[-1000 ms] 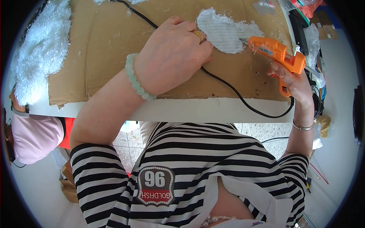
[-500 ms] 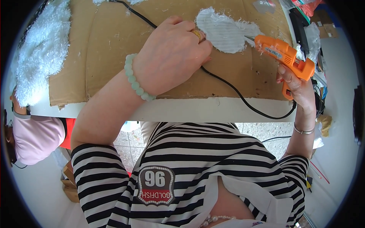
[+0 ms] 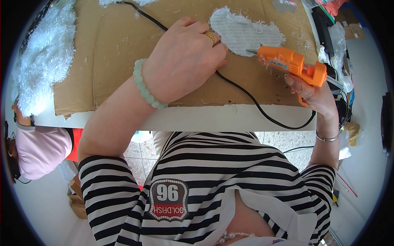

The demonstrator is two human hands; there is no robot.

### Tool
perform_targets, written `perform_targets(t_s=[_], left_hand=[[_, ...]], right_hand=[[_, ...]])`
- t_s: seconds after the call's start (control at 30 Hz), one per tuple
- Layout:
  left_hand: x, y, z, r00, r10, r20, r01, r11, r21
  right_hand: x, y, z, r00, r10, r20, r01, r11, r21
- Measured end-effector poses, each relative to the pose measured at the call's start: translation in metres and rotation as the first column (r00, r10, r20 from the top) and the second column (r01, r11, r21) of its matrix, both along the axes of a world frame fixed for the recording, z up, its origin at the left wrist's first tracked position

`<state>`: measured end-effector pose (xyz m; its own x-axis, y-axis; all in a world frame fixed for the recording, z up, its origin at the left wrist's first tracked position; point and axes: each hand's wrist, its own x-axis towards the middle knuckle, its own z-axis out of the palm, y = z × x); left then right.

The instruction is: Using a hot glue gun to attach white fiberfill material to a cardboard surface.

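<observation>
Lettered, numbered badge (image 3: 168, 201), on striped shirt (image 3: 217, 164)

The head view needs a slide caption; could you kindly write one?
Right hand holds an orange glue gun, nozzle by the edge of frayed white fabric on brown cardboard.

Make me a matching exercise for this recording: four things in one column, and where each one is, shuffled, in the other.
Things
1. Orange glue gun
2. Pale green bead bracelet
3. Frayed white piece
4. Large fluffy white material

Places
A. Lying flat on the brown cardboard, near the glue gun's nozzle
B. Toward the picture's left edge
C. Held in the right hand
D. Around the wrist of the left hand

Right pairs: 1-C, 2-D, 3-A, 4-B
</observation>
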<state>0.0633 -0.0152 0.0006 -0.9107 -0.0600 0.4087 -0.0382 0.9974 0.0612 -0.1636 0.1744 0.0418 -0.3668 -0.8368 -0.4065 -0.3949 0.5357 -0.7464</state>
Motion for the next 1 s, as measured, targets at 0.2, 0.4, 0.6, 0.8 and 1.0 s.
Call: perform_targets(t_s=[0.2, 0.4, 0.6, 0.8, 1.0], left_hand=[[-0.001, 0.0, 0.0, 1.0, -0.004, 0.0, 0.004, 1.0, 0.008], [-0.002, -0.001, 0.0, 1.0, -0.011, 0.004, 0.011, 1.0, 0.009], [-0.004, -0.003, -0.007, 0.99, -0.037, -0.139, 0.036, 0.999, -0.006], [-0.005, -0.003, -0.006, 0.994, -0.034, -0.108, 0.033, 0.999, -0.011], [-0.005, -0.004, -0.005, 0.991, -0.034, -0.127, 0.033, 0.999, -0.013]], right_hand=[[0.011, -0.009, 0.005, 0.999, 0.029, -0.013, -0.03, 0.999, -0.012], [0.014, -0.015, 0.004, 0.995, 0.073, -0.064, -0.079, 0.993, -0.091], [0.017, -0.03, 0.005, 0.993, 0.101, -0.058, -0.102, 0.995, -0.004], [0.018, -0.038, -0.003, 0.985, 0.158, 0.071, -0.14, 0.968, -0.208], [0.017, -0.034, -0.001, 0.994, 0.106, 0.025, -0.1, 0.979, -0.175]])
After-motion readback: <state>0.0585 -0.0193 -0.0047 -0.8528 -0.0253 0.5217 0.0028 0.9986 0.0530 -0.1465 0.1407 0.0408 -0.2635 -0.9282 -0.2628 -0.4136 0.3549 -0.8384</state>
